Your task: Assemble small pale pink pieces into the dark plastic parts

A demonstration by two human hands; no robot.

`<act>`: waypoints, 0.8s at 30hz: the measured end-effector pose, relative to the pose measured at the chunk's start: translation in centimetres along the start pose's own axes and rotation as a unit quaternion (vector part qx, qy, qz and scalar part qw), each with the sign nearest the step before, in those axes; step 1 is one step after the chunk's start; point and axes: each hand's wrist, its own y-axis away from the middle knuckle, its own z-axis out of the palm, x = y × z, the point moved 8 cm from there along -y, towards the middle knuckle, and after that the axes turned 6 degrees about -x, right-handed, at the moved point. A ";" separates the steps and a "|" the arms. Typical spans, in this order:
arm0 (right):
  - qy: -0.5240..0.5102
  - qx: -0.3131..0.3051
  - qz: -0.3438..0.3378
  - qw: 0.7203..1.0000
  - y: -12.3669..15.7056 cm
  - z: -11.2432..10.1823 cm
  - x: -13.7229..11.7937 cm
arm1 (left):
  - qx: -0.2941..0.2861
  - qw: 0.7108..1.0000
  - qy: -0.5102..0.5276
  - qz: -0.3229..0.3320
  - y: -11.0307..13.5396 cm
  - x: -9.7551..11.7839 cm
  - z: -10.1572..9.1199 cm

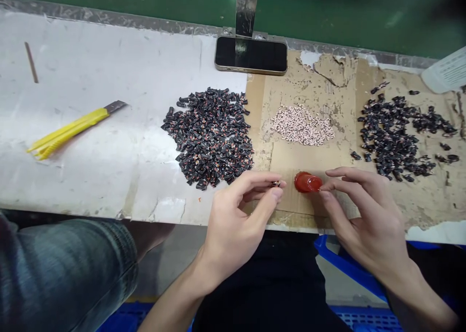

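My left hand [240, 215] is at the table's front edge, thumb and forefinger pinched on a small dark part [275, 183]. My right hand [364, 215] is beside it, fingers curled, fingertips touching a small red cap-like piece [307, 182] that lies on the cardboard. A big heap of small black parts [211, 135] lies just left of my left hand. A smaller heap of pale pinkish pieces [301, 124] sits beyond the red piece. Another spread of black parts [396, 133] lies to the right.
A yellow utility knife [69, 130] lies at the left on the white table top [91, 79]. A phone [251, 55] lies flat at the back by a metal post [245, 7]. Torn cardboard [345, 79] covers the right side. Blue crates [349, 269] stand below; a jeans-clad leg [65, 269] is at lower left.
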 end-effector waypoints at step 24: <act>-0.461 0.002 0.230 0.857 0.2 -0.1 0.1 | -0.109 0.981 0.140 -0.084 -0.3 0.2 5.2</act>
